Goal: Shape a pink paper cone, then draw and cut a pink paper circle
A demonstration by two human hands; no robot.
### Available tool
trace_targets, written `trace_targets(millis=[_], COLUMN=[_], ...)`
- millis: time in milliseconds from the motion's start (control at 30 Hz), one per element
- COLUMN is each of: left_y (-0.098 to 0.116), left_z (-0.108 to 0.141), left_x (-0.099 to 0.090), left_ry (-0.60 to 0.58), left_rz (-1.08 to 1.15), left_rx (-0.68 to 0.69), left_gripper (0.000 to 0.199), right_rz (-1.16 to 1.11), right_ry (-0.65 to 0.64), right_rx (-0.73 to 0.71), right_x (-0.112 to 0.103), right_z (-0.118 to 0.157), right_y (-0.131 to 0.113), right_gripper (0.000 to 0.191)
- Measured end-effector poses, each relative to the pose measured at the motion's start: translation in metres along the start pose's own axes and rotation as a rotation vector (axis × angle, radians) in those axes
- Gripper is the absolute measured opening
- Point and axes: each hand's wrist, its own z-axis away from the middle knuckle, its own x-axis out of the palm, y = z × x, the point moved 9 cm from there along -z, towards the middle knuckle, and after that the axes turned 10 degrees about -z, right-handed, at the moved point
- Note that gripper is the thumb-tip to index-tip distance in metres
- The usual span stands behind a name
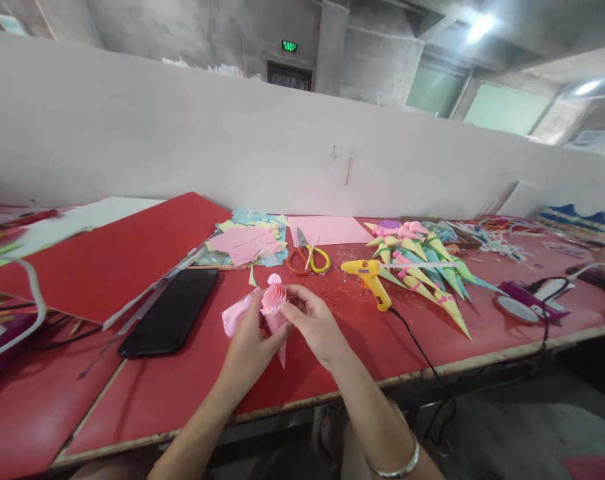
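Now I'm watching the left hand (pixel 249 330) grip the pink paper ice-cream cone (pixel 273 321) over the red table (pixel 182 400) while the right hand (pixel 315 327) pinches its rim, presumably steadying the swirled top (pixel 273 298).

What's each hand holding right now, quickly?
Left hand: closed around a pink paper cone.
Right hand: fingers bent at the cone's frilled top; whether they pinch it cannot be told.
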Motion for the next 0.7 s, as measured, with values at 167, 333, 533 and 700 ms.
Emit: trace_targets(millis=[167, 333, 533, 700], left_y=[-0.005, 0.0, 0.005, -0.013], left_z=[-0.001, 0.003, -0.004, -0.013], left_x=[0.003, 0.009, -0.033, -0.061], left_ry=[-0.007, -0.093, 0.032, 0.17], left_rz=[-0.003, -0.064, -0.327, -0.676], left_rx=[0.008, 0.033, 0.062, 0.119], left_gripper=[0.051, 0.066, 0.045, 0.042], right_rz=[0.093, 0.163, 0.3, 0.849], right_ry=[-0.004, 0.092, 0.275, 0.305], right_rx=[0.009, -0.031, -0.09, -0.101], right_x=[0.001, -0.011, -0.044, -0.05], right_z=[0.001, -0.002, -0.003, 0.003], right_y=[0.006, 0.006, -0.008, -0.012], right_gripper=[0.038, 0.035, 0.039, 0.031])
